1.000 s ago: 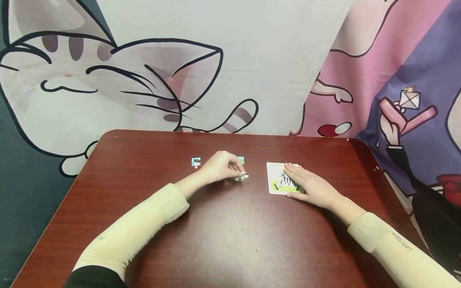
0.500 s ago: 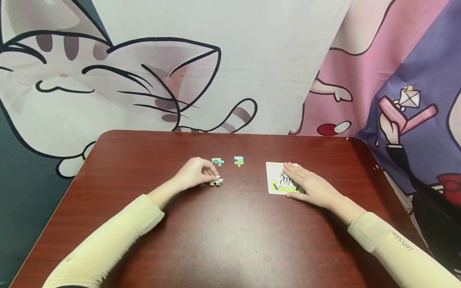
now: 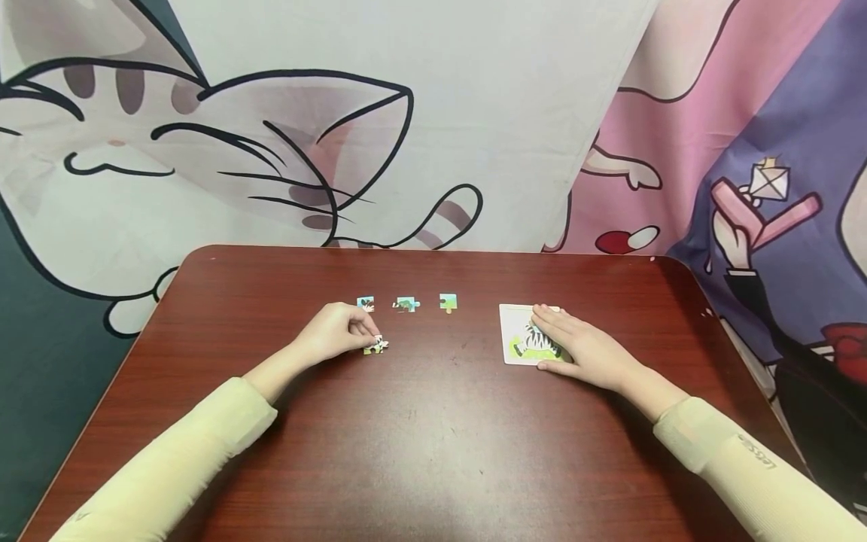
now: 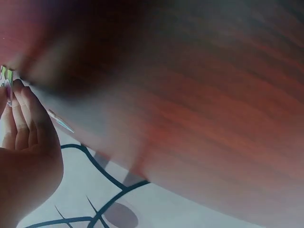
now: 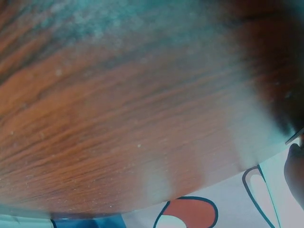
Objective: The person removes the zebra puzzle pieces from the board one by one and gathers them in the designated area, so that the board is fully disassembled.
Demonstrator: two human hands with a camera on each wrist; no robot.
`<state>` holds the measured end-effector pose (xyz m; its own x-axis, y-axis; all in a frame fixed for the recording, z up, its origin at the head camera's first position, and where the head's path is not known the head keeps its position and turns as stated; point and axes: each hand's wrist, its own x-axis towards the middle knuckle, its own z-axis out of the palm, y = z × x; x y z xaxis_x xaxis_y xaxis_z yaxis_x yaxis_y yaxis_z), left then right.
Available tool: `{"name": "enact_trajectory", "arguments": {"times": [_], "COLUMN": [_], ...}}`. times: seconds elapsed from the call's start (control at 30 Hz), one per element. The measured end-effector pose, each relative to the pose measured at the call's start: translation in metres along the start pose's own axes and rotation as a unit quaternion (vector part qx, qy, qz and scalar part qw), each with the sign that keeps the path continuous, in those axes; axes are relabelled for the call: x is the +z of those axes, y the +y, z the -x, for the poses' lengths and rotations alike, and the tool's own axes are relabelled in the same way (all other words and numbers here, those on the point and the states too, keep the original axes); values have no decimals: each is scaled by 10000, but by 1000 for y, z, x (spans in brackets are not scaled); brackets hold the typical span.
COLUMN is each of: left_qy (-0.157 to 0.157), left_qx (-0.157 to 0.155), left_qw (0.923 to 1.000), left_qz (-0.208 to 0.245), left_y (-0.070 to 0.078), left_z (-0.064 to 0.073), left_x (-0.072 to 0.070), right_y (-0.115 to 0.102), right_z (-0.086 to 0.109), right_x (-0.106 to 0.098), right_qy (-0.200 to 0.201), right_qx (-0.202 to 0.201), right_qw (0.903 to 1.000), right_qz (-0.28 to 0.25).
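Note:
In the head view my left hand pinches a small jigsaw puzzle piece with white, black and green print, between thumb and fingertips, low over the table. Just beyond it lie three more pieces in a row: a blue one with black and white, a blue and green one and another blue and green one. My right hand rests with straight fingers on a white card that bears a zebra picture, covering its right side. The left wrist view catches the pinched piece at its left edge.
The reddish-brown wooden table has rounded far corners. Behind its far edge hangs a cloth backdrop with cartoon figures. The right wrist view holds mostly the table surface, with a bit of the hand at the right edge.
My left hand has moved left and slightly nearer with the pinched piece, uncovering the pieces in the row behind it. My right hand stays on the card.

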<state>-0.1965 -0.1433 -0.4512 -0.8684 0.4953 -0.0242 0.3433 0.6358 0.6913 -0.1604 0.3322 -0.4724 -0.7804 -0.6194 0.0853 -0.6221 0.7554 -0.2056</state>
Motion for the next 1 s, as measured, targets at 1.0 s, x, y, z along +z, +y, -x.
{"name": "enact_trajectory", "arguments": {"times": [1.0], "left_qy": [398], "left_qx": [-72], "left_qw": [9975], "left_qz": [-586], "left_y": [-11], "left_z": [5], "left_x": [-5], "right_y": [2], "right_z": [0], "right_x": [1], "right_qy": [39], "right_qx": [-36], "right_qw": [10000], "right_qz": [-76]}}
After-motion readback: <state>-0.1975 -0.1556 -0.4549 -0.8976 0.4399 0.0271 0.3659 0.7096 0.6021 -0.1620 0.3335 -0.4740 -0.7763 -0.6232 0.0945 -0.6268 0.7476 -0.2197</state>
